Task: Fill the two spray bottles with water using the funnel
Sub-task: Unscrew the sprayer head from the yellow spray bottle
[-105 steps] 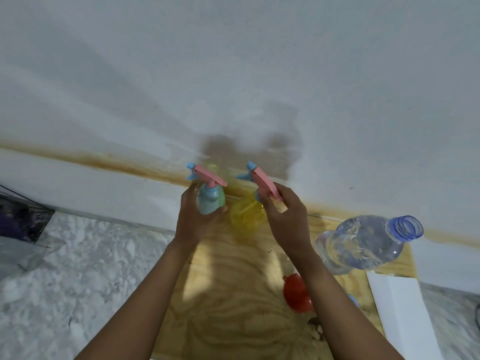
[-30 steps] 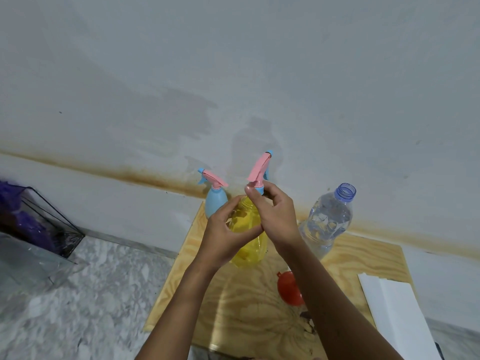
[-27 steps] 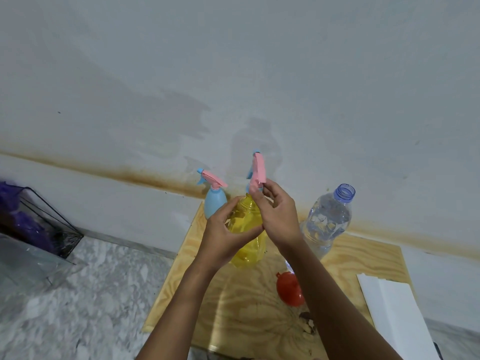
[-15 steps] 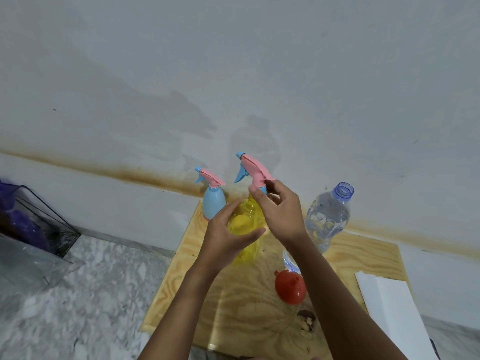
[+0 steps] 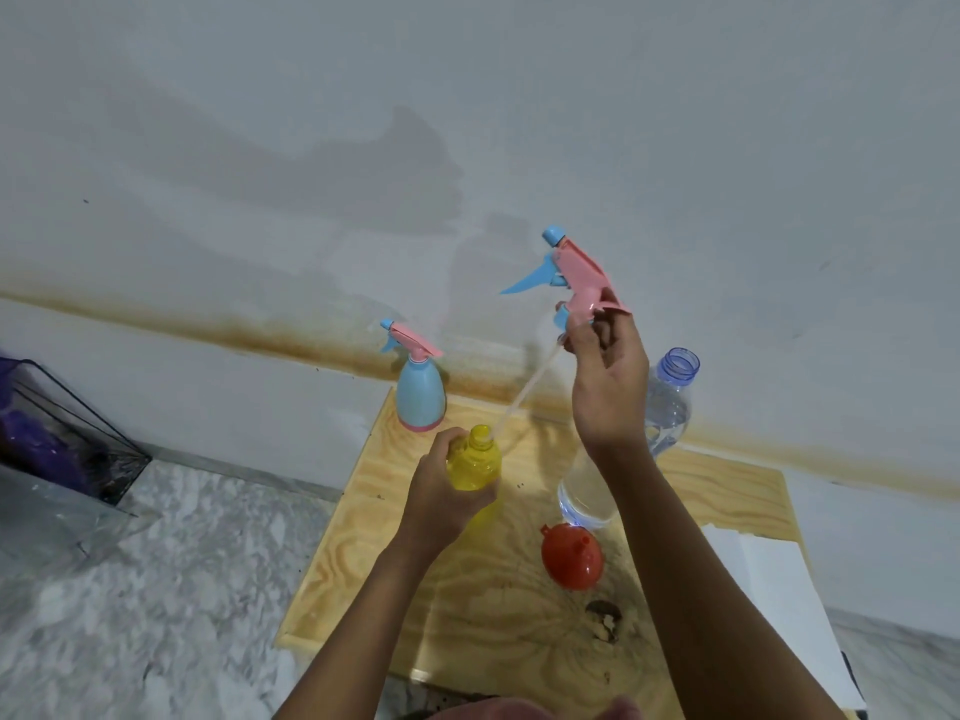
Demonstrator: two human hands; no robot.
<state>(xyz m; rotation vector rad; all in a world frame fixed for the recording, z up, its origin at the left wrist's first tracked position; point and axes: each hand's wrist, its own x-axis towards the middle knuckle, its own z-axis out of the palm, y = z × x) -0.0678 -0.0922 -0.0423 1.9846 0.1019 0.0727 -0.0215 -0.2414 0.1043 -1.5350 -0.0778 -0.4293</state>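
Note:
My left hand [image 5: 441,498] grips the yellow spray bottle [image 5: 475,462], which stands on the wooden board [image 5: 519,610] with its neck uncapped. My right hand [image 5: 605,387] pinches the pink and blue spray head [image 5: 574,278] and holds it above the bottle; its thin dip tube [image 5: 522,394] still reaches down to the bottle's mouth. The blue spray bottle [image 5: 420,392] stands capped at the board's back left corner. A red funnel [image 5: 571,556] lies on the board. A clear water bottle [image 5: 667,402] with no cap stands behind my right arm.
A white wall [image 5: 467,122] rises right behind the board. A white sheet [image 5: 774,605] lies at the board's right edge. A dark wire basket with purple contents [image 5: 57,439] sits at the far left on the marble counter [image 5: 156,563].
My right hand has unscrewed the spray head and lifted it up and to the right, off the yellow bottle. My left hand still holds the bottle.

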